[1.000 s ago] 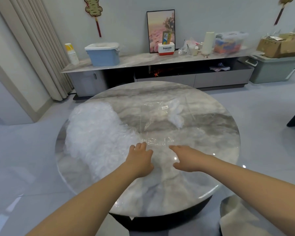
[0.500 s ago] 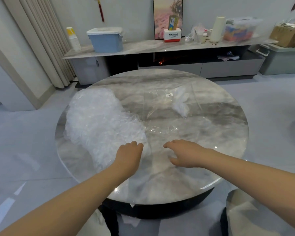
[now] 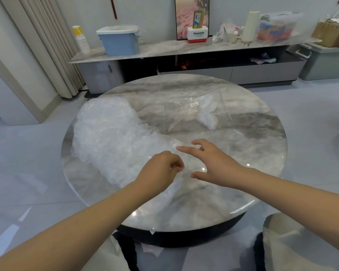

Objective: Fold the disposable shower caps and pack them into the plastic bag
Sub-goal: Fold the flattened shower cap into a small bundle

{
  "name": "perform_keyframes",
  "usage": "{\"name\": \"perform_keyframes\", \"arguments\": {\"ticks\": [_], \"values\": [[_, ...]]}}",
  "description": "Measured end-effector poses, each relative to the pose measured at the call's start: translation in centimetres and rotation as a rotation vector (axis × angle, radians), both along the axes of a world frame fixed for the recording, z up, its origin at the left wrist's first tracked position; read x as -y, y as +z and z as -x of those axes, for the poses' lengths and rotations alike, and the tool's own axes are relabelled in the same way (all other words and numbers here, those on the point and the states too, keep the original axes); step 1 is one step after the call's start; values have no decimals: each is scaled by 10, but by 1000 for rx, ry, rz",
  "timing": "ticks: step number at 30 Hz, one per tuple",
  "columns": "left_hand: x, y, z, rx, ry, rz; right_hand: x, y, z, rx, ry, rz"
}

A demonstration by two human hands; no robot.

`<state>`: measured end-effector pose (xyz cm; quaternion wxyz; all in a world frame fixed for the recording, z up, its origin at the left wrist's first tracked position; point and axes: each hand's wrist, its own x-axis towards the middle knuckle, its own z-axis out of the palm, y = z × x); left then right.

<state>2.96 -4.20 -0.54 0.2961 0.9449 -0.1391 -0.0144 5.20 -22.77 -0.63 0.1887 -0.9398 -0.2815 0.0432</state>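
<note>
Round marble table (image 3: pixel 243 173) with a heap of loose shower caps (image 3: pixel 110 137) on its left half and the clear plastic bag (image 3: pixel 186 116) lying flat beyond, a few folded caps (image 3: pixel 207 116) inside. The left hand (image 3: pixel 159 173) is curled, pinching thin film at the heap's near edge; the right hand (image 3: pixel 211 163) is spread open just beside it, holding nothing. The caps appear feather-light, limp and slippery; grip at the gathered rim.

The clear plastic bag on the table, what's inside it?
The plastic bag holds a small white bunch of shower caps at its right side. How many cannot be told.
</note>
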Motion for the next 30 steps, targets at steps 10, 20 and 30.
{"name": "perform_keyframes", "arguments": {"ticks": [10,20,30], "values": [[15,-21,22,-394,-180,113,36,-18,13,13,70,212],[-2,-31,37,-499,-561,-336,47,-19,24,-457,-186,23],[-18,-52,29,-485,-354,-81,65,-16,26,-736,-440,-121]]}}
